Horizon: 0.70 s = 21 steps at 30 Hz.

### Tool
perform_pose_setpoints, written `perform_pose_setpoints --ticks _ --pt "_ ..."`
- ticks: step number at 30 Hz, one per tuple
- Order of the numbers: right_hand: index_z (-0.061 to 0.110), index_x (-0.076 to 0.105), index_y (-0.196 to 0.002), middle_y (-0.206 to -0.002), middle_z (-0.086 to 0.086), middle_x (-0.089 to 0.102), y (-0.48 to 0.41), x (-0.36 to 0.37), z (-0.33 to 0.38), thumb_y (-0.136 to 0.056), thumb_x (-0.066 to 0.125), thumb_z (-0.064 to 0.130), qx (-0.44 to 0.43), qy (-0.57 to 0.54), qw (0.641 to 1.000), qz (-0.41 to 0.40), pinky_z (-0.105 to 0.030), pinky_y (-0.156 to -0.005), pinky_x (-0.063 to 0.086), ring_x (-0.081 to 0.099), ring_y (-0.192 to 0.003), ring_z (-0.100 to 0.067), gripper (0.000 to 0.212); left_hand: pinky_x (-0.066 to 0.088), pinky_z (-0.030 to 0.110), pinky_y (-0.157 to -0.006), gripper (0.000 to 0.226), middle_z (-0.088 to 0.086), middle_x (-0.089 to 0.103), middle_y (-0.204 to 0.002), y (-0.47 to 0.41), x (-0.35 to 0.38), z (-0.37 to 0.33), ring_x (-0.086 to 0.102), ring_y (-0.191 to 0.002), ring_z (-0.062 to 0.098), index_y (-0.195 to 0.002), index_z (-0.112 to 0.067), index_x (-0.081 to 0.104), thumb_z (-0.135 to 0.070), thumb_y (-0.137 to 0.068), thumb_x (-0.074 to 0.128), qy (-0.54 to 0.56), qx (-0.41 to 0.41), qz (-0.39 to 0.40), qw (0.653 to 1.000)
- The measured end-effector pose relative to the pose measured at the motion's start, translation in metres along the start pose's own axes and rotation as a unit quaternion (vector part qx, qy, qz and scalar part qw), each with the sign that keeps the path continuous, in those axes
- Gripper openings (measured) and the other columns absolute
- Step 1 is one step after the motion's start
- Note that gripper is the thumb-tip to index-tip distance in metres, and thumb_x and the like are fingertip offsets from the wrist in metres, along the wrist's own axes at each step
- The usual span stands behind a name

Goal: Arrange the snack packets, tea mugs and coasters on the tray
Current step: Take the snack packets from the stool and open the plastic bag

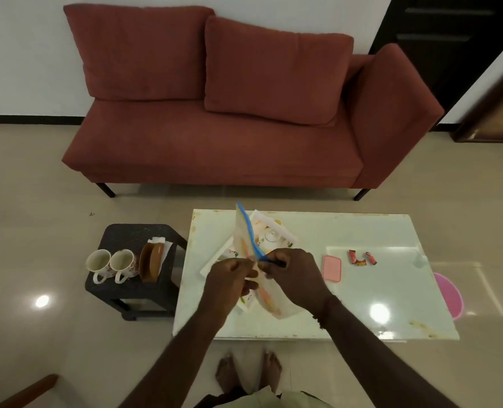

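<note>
Both hands' fingers pinch the zip bag.

Both forearms reach forward, the left hand and right hand nearly touching, fingers curled and pinched shut, seemingly knuckles up.

Mugs on stool, left of table; tray on table.

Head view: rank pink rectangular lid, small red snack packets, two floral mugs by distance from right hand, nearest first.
1. Pink rectangular lid, on the white table just right of the right hand.
2. Small red snack packets, farther right on the table.
3. Two floral mugs, far left on the dark stool.
</note>
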State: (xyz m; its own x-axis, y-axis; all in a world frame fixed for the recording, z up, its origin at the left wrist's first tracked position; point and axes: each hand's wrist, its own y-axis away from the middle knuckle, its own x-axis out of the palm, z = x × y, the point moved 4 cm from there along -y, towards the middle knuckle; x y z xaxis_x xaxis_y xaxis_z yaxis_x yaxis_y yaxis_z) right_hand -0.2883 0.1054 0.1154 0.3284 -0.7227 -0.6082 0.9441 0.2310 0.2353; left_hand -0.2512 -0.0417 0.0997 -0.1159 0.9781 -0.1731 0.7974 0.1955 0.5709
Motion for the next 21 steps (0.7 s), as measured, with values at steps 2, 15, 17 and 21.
perform_pose_setpoints --ticks 2,15,17,21 --pt "0.021 0.077 -0.088 -0.072 0.012 0.069 0.004 0.007 0.000 -0.093 0.062 0.025 -0.006 0.005 1.000 0.003 -0.017 -0.067 0.045 0.061 -0.069 -0.002 0.017 0.059 0.044 -0.079 0.020 0.002 0.076 -0.077 0.003 0.009 0.000 0.073 -0.070 0.020 -0.081 -0.020 0.070 -0.027 -0.094 0.057 -0.003 0.020 0.002 1.000" --pt "0.007 0.077 -0.099 -0.097 -0.009 0.076 0.012 0.009 -0.019 -0.092 0.067 0.028 0.185 -0.321 0.924 0.099 -0.022 -0.070 0.059 0.073 -0.086 -0.015 0.025 0.057 0.021 -0.059 0.023 -0.002 0.072 -0.072 0.003 0.013 -0.012 0.072 -0.065 0.013 -0.071 -0.028 0.063 -0.024 -0.093 0.061 -0.018 0.032 -0.007 0.999" --pt "0.006 0.077 -0.099 -0.091 -0.008 0.076 0.013 0.014 -0.022 -0.091 0.067 0.029 0.200 -0.335 0.915 0.103 -0.021 -0.070 0.057 0.073 -0.082 -0.013 0.026 0.054 0.016 -0.053 0.027 -0.004 0.069 -0.068 0.002 0.012 -0.012 0.070 -0.058 0.009 -0.069 -0.026 0.061 -0.019 -0.095 0.058 -0.025 0.025 0.002 0.999" --pt "0.005 0.074 -0.091 -0.083 -0.007 0.073 0.014 0.018 -0.025 -0.093 0.064 0.022 0.222 -0.370 0.900 0.066 -0.029 -0.074 0.056 0.070 -0.081 -0.019 0.020 0.058 0.021 -0.058 0.015 0.001 0.073 -0.073 -0.001 0.007 -0.005 0.073 -0.061 0.012 -0.086 -0.012 0.067 -0.019 -0.096 0.057 -0.011 0.004 0.031 0.999"
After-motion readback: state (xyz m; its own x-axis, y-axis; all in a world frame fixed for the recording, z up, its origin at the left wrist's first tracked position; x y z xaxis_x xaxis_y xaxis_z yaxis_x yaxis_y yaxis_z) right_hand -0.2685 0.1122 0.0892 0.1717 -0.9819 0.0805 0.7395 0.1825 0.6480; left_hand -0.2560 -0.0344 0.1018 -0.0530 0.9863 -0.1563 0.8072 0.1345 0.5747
